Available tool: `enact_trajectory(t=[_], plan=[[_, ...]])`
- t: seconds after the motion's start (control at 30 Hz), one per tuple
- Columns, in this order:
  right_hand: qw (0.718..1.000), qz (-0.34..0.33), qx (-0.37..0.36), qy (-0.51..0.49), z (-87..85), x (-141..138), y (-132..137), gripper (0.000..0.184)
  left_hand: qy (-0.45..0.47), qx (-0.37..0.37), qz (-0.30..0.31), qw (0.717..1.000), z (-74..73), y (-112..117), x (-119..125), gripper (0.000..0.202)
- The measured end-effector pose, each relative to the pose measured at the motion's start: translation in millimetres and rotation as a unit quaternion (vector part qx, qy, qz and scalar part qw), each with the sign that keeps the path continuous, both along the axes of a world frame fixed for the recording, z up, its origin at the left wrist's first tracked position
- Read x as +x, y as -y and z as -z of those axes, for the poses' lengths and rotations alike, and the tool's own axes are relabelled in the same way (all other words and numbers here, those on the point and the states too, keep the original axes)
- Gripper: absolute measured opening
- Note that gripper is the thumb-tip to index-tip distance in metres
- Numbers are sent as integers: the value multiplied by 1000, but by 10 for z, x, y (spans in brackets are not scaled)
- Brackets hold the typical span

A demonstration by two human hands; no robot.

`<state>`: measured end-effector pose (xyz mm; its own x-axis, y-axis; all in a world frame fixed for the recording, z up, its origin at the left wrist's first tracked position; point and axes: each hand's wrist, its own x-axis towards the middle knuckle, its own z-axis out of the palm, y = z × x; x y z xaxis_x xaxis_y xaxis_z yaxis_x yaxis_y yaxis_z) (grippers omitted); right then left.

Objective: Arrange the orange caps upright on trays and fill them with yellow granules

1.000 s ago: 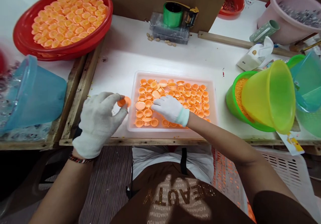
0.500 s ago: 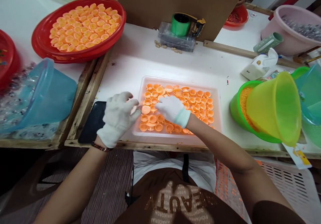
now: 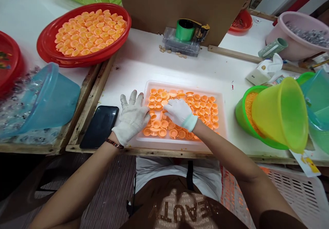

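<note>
Looks like the step in hand is fiddling with the little orange cups [image 3: 202,112], which sit inside a pale, low-sided tray [image 3: 222,119], and I'd say the next move calls for a light fingertip grip on one small rim. The left hand [image 3: 133,117] has its fingers spread, thumb by the tray's left edge, while the right hand [image 3: 178,111] curls over the cups, though I can't tell if it's pinching anything. Cups look smooth, round and plasticky, against soft, knit-looking white gloves [image 3: 125,129].
</note>
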<state>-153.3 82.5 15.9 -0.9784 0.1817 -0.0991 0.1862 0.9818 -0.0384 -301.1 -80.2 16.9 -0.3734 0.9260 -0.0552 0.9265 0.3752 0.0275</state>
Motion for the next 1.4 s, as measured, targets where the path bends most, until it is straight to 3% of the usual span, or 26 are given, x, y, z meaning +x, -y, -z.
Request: enact_trajectory(t=[0.23,0.33,0.4,0.47,0.6,0.73,0.87,0.97,1.1,1.23,1.4], plan=[[997,-46,28,-51,152,52,4,23,-38,105,-8,994,77,-39,-43,30],[990,-123,28,-57,168,152,-38,27,-8,128,15,992,34,-242,-67,28],[989,-139,21,-50,140,182,-76,25,23,125,31,991,14,-444,-81,24],[995,-90,27,-43,94,156,-105,24,45,108,49,992,9,-651,-96,21],[996,75,35,-35,14,-9,-125,23,59,80,77,992,10,-928,-145,25],[982,185,-16,19,-47,-129,-180,27,44,81,109,990,-32,-979,-169,27],[973,219,-25,75,-146,-146,-288,31,20,122,154,980,-89,-951,-143,27],[970,214,13,118,-222,-134,-323,30,50,203,128,970,-127,-905,-159,19],[982,171,20,74,-237,-84,-306,31,72,242,67,965,-208,-774,-270,18],[992,100,25,66,-137,32,-319,25,66,196,49,977,-280,-711,-326,24],[995,81,50,27,-32,121,-397,29,47,106,122,986,-189,-943,-147,12]])
